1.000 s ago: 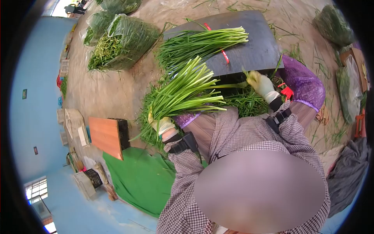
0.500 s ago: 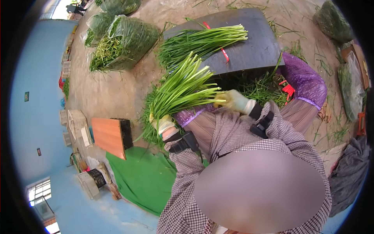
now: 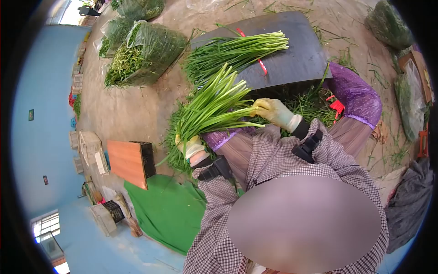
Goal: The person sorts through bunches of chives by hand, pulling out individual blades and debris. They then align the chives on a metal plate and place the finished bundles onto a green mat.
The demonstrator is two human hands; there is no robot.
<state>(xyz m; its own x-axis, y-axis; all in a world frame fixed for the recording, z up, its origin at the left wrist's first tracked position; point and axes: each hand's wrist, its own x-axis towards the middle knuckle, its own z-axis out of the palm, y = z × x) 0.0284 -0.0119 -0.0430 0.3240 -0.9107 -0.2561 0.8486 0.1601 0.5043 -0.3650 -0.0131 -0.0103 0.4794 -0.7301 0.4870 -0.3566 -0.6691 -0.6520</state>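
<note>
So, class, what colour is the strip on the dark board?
Red; the strip shows best in head view.

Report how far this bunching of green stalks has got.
Done: one bundle of long green stalks lies on the dark flat board across a red strip. In hand: the left hand grips a second fan of green stalks; the right hand pinches its stalks. Left: loose greens underneath.

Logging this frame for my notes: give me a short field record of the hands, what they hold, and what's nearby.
left hand: gloved, gripping held bunch at one end
right hand: gloved, on that bunch's other end; grip unclear
board: dark, carries second bunch lying across red band
bag of greens: on the floor beside the board
</note>
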